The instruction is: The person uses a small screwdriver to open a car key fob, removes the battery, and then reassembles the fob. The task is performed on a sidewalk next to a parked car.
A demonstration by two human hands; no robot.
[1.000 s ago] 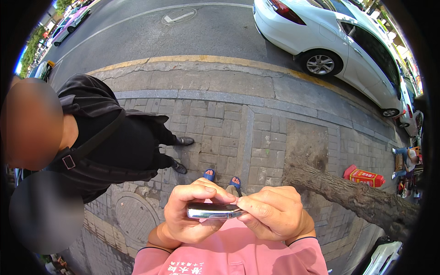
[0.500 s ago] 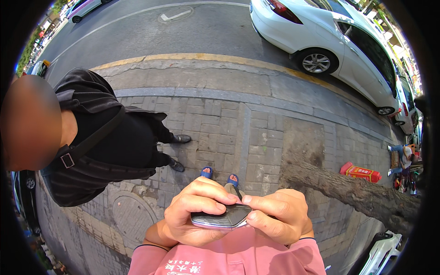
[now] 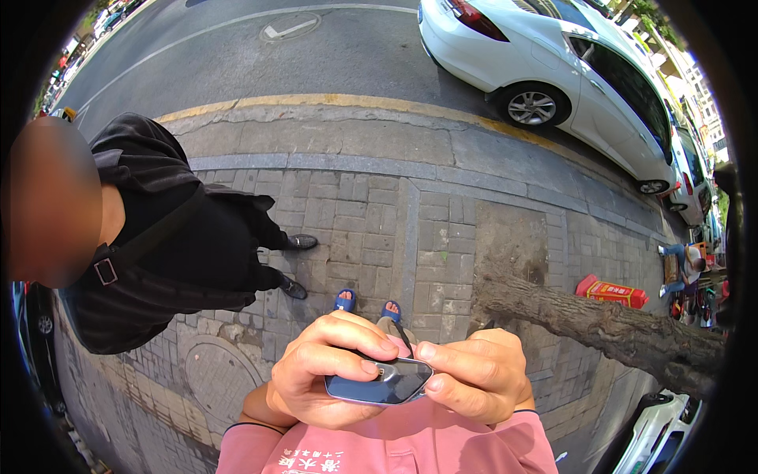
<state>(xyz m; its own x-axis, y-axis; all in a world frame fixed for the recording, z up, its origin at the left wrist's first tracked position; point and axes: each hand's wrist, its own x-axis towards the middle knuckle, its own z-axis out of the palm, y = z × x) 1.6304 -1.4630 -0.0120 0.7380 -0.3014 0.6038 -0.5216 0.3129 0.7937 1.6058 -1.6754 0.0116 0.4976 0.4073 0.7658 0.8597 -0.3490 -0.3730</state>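
In front of my chest I hold what looks like a glossy dark key fob (image 3: 357, 389) with a silvery edge and a pointed right end. My left hand (image 3: 312, 367) is closed around its left part, fingers lying over the top face. A small gold-coloured spot shows beside the left fingertips. The thumb and fingers of my right hand (image 3: 483, 373) pinch the pointed end. A thin black strap (image 3: 404, 340) runs up from behind the fob. Whatever lies beneath the left fingers and palm is hidden.
A person in black (image 3: 178, 237) with a cross-body strap stands close on my left. A leaning tree trunk (image 3: 600, 324) and a red-and-yellow package (image 3: 612, 291) are on the right. Beyond the paved sidewalk (image 3: 355, 197), a white car (image 3: 600, 95) stands by the curb.
The fob's top face has tilted; it now looks bluish and reflective, with the gold spot showing. Both hands keep hold of it. My view has shifted slightly.
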